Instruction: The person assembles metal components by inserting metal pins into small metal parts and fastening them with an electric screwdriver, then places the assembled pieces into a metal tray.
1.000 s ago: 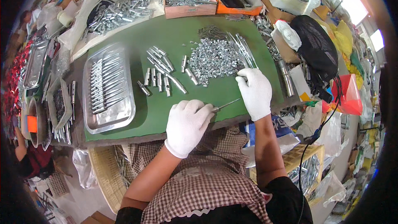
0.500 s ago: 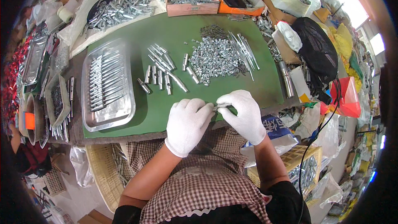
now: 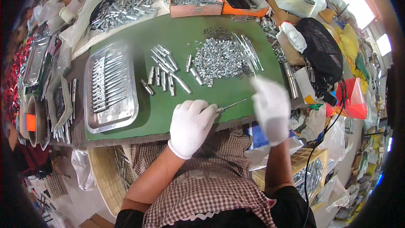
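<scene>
- Left hand (image 3: 192, 122): gloved, fingertips pinching a slim metal rod (image 3: 234, 104) at its thicker end, apparently leaving the tip free; rod above the mat (image 3: 185, 25).
- Right hand (image 3: 272, 109): gloved, blurred, near the tip; finger state cannot be told.
- Tray (image 3: 114, 120): rods in rows, probably for order.
- Loose tubes (image 3: 171, 86): between tray and sleeve heap (image 3: 219, 59), partly obstructing.

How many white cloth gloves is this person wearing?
2. One white cloth glove covers the left hand, which holds a slim silver metal piece; the other glove, blurred, covers the right hand near the right edge of the green tabletop.
</scene>
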The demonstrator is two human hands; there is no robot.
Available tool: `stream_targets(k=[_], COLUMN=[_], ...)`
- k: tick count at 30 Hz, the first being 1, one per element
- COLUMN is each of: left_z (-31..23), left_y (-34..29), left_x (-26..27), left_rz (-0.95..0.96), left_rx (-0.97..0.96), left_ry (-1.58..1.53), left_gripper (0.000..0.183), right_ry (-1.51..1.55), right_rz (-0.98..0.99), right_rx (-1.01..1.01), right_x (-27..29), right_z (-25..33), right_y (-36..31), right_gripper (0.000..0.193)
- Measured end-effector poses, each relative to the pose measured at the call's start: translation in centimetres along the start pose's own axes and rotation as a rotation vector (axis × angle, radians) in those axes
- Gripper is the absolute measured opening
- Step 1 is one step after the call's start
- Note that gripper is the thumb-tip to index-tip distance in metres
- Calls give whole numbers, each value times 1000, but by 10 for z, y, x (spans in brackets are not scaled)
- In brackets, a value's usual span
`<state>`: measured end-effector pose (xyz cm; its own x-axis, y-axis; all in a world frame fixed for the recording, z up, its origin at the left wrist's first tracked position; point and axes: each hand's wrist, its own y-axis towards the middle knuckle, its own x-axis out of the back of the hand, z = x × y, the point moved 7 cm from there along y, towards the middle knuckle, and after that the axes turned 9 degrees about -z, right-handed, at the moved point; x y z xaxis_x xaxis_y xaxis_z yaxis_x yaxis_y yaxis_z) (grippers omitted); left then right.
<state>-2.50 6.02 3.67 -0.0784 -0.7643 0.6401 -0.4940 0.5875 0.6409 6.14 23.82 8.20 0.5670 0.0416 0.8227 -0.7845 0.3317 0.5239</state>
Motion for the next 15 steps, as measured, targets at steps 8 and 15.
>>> stream_targets(k=[8, 15], left_z=[-7, -6], left_y=[1, -1], left_x=[-1, 0], left_rz=[2, -5], left_rx=[-29, -30], left_ry=[41, 45], left_gripper=[28, 30], right_ry=[-368, 102], right_rz=[-112, -318], right_rx=[-379, -122], right_x=[3, 23], right_z=[-165, -35], right_y=[-43, -60], right_gripper=[55, 56])
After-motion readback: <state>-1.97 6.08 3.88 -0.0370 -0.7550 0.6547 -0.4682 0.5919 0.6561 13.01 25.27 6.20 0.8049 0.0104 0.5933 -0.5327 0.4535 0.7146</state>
